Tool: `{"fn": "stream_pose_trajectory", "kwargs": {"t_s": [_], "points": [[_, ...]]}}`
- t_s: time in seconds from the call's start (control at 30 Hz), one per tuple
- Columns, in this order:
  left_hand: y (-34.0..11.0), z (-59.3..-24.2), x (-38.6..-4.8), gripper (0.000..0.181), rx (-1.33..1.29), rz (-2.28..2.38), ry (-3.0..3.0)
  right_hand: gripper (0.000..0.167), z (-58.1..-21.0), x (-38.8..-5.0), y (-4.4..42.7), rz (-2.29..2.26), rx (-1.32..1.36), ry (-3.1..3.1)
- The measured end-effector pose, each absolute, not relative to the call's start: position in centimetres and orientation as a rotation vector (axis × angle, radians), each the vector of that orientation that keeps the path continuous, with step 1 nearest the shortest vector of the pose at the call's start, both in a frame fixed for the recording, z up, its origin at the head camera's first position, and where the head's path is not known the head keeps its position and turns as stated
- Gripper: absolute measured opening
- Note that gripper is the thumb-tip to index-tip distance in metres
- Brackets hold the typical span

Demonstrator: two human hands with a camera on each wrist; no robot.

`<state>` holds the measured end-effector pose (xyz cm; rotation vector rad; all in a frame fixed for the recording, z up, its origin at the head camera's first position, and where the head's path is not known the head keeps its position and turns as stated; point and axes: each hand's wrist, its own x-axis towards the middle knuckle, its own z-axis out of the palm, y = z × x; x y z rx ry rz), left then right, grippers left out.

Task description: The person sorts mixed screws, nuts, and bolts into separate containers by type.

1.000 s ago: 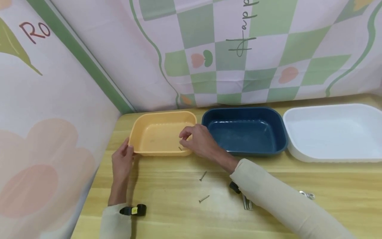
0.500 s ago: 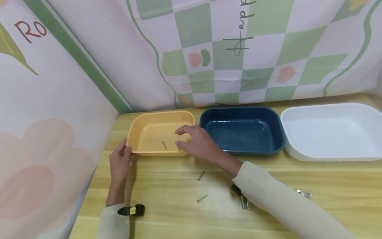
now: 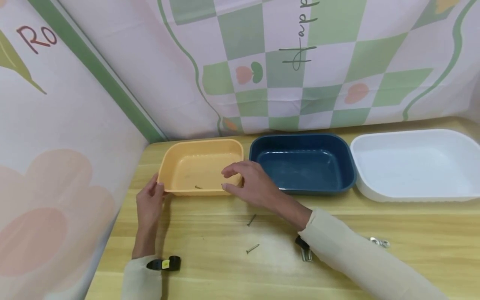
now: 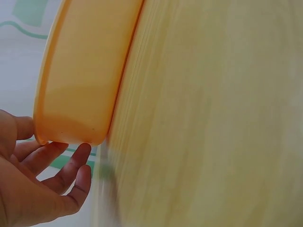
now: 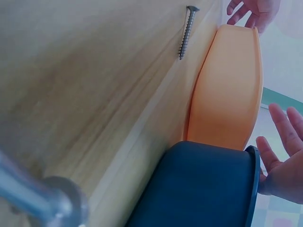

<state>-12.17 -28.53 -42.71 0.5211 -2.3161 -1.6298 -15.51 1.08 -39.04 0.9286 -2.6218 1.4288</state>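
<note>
At the left end of the yellow bin (image 3: 187, 168), my left hand (image 3: 148, 204) holds the near corner; in the left wrist view the thumb is at the rim and fingertips touch the outer wall. My right hand (image 3: 255, 183) hovers over the bin's right end, thumb and fingers spread apart, nothing between them. A screw (image 3: 198, 187) lies in the bin by its near wall. Something small and dark beside the right thumb is too hidden to name. Two more screws lie on the table, an upper screw (image 3: 251, 220) and a lower screw (image 3: 253, 248).
A dark blue bin (image 3: 300, 171) stands right of the yellow one, then a white bin (image 3: 416, 166). Metal bolt-like pieces (image 3: 306, 254) lie partly under the right wrist camera. Shiny ring-shaped metal pieces (image 3: 379, 242) lie farther right. Printed cloth (image 3: 288, 100) hangs behind the bins.
My right thumb and fingers have parted, and a screw has dropped into the yellow bin and come to lie near its front wall. The left hand keeps its place on the bin.
</note>
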Motion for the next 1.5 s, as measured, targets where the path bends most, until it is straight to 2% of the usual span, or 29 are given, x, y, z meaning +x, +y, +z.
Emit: {"fn": "stream_pose_trajectory", "kwargs": {"t_s": [0.27, 0.57, 0.87, 1.17, 1.5], "points": [[-28.7, -42.9, -12.3, 0.042, 0.515, -1.606, -2.333, 0.018, -39.1, -14.3, 1.9, 1.413, 0.899, -2.651], [-28.5, -42.8, -12.4, 0.041, 0.520, -1.588, -2.309, 0.034, -39.3, -13.3, 2.9, 1.404, 0.930, -2.688], [-28.4, -42.9, -12.3, 0.041, 0.520, -1.632, -2.281, 0.026, -39.3, -12.8, 3.4, 1.306, 0.987, -2.713], [-28.4, -43.0, -12.4, 0.042, 0.535, -1.620, -2.281, 0.028, -38.8, -11.4, 4.0, 1.212, 1.003, -2.780], [-28.5, -43.0, -12.2, 0.042, 0.547, -1.638, -2.286, 0.050, -39.6, -10.3, 4.6, 1.240, 1.106, -2.759]]}}
